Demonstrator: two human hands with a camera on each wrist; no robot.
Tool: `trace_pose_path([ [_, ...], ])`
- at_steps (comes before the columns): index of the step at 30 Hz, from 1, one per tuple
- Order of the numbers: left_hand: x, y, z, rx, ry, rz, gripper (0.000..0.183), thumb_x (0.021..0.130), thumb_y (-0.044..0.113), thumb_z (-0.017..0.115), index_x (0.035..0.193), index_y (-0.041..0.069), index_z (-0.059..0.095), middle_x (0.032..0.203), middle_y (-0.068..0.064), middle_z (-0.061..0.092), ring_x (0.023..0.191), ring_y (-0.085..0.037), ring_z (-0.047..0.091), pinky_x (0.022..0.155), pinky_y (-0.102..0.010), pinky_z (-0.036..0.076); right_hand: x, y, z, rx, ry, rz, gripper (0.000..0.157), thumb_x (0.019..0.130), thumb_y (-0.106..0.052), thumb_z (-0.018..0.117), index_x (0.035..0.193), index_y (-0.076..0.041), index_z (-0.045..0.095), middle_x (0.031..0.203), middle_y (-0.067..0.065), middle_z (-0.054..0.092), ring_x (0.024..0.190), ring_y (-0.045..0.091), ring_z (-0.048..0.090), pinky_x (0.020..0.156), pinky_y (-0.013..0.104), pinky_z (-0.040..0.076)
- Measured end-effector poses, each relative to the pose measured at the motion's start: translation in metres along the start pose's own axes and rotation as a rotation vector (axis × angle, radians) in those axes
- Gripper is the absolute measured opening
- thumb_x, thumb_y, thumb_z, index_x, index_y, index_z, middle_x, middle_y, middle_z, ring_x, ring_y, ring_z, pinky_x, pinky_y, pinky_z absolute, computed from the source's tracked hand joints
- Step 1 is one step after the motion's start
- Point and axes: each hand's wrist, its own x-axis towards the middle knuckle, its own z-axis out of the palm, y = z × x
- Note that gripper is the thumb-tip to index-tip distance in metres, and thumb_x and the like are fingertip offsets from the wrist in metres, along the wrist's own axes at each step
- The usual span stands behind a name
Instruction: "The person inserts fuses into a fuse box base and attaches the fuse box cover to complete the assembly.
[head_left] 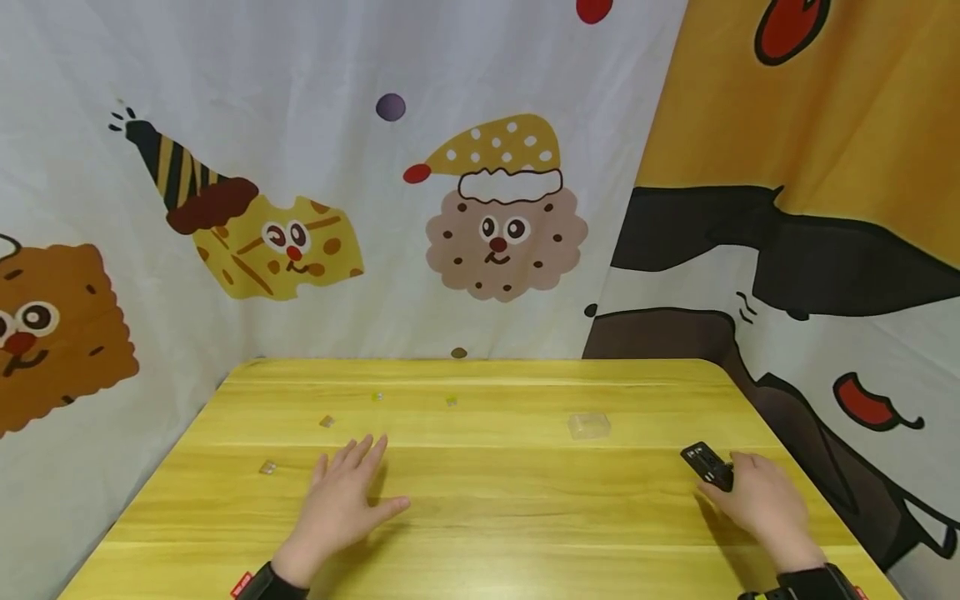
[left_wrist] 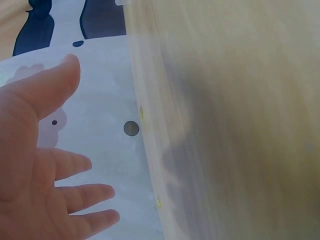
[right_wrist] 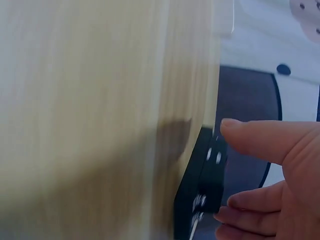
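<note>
On the right side of the table my right hand [head_left: 767, 500] holds a flat black rectangular gadget [head_left: 705, 465] by its near end, between thumb and fingers. White markings show on its top in the head view. In the right wrist view the gadget [right_wrist: 202, 180] has bright metal parts at its lower end, with the thumb [right_wrist: 260, 137] at its upper end. My left hand [head_left: 341, 504] hovers over the left half of the table, fingers spread and holding nothing. Beyond it lie small pieces: a brownish one [head_left: 327, 422], a pale one [head_left: 267, 467] and two yellow-green ones [head_left: 377, 397].
A clear plastic box [head_left: 589, 426] sits toward the back, right of the middle. The wood-grain table [head_left: 510, 517] has rounded far corners. Behind it hangs a printed curtain [head_left: 337, 67], close along the far edge.
</note>
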Motion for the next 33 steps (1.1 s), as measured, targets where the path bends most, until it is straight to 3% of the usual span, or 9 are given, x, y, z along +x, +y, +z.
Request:
trace_pose_path([
  [5,0.002,0.000,0.002,-0.033,-0.017,0.005,0.089,0.081,0.054,0.075,0.144,-0.001,0.047,0.142,-0.026,0.048,0.130,-0.048,0.043,0.105,-0.070,0.023,0.000,0.015,0.001,0.022,-0.090,0.066,0.105,0.074,-0.067,0.073,0.121,0.023,0.048,0.108,0.039,0.052,0.094,0.048,0.053,0.078,0.057,0.045],
  [15,0.008,0.006,0.007,-0.085,-0.030,0.020,0.089,0.079,0.051,0.079,0.142,-0.005,0.048,0.139,-0.028,0.050,0.128,-0.045,0.047,0.106,-0.060,0.032,0.005,0.022,0.004,0.053,-0.156,0.098,0.099,0.074,-0.063,0.076,0.115,0.023,0.049,0.098,0.033,0.053,0.087,0.041,0.053,0.075,0.054,0.044],
  [33,0.024,0.029,0.017,-0.138,-0.016,0.064,0.085,0.078,0.047,0.081,0.136,-0.008,0.052,0.131,-0.027,0.056,0.121,-0.043,0.053,0.101,-0.055,0.040,0.009,0.016,0.002,0.074,-0.127,0.059,0.078,0.078,-0.048,0.079,0.110,0.020,0.057,0.094,0.026,0.058,0.083,0.035,0.055,0.075,0.053,0.045],
])
